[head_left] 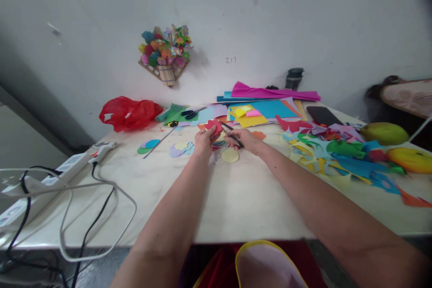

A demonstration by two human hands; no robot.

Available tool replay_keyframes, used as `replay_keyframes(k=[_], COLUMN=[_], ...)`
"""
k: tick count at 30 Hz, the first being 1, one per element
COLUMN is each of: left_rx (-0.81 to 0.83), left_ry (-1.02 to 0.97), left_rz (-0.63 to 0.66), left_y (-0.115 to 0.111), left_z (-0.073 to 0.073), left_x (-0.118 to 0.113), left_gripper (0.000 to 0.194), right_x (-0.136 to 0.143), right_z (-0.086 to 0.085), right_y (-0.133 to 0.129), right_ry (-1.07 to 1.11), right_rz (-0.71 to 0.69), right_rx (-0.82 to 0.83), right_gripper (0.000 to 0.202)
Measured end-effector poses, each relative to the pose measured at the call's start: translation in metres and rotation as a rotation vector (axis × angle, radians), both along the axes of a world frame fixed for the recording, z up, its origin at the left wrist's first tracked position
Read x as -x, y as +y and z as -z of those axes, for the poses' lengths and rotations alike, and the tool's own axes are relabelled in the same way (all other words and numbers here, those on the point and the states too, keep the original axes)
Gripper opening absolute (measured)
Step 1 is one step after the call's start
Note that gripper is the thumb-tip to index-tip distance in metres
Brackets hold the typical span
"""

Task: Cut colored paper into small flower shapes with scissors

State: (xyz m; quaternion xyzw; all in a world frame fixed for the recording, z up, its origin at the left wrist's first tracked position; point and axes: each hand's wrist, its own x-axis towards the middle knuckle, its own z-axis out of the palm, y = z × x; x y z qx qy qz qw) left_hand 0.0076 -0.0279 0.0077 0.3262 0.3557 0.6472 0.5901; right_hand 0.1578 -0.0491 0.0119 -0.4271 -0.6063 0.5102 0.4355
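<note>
Over the middle of the table, my left hand (205,140) pinches a red paper piece (213,126) with a curved edge. My right hand (245,140) holds black-handled scissors (236,138), whose blades reach to the right edge of the red piece. Below the hands lies a pale yellow paper circle (230,155), with a partly hidden pile of coloured paper under them. Scalloped pale yellow and blue cutouts (181,147) rest left of my left hand. An orange cutout (259,135) is just behind my right wrist.
Paper scraps (337,148) and mangoes (384,133) cover the right side, near a dark phone (324,116). Coloured sheets (280,109) and a second pair of scissors (191,113) lie at the back. A red bag (130,113) and a power strip (57,177) with cables are left.
</note>
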Motion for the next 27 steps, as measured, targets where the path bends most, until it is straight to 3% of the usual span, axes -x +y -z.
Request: replay_keyframes(k=[15,27], left_rx=[-0.044,-0.049], left_ry=[-0.004,0.034], left_rz=[-0.05,-0.017], left_y=[0.0035,0.0006], left_z=[0.0047,0.0023], left_x=[0.0002,-0.0007], left_gripper=[0.023,0.024], right_x=[0.0009,-0.0036], right_z=[-0.0015,0.0035], right_y=[-0.0025,0.0019], right_ry=[0.037,0.064], right_rz=[0.002,0.0], right_rx=[-0.015,0.025], right_gripper=[0.022,0.023])
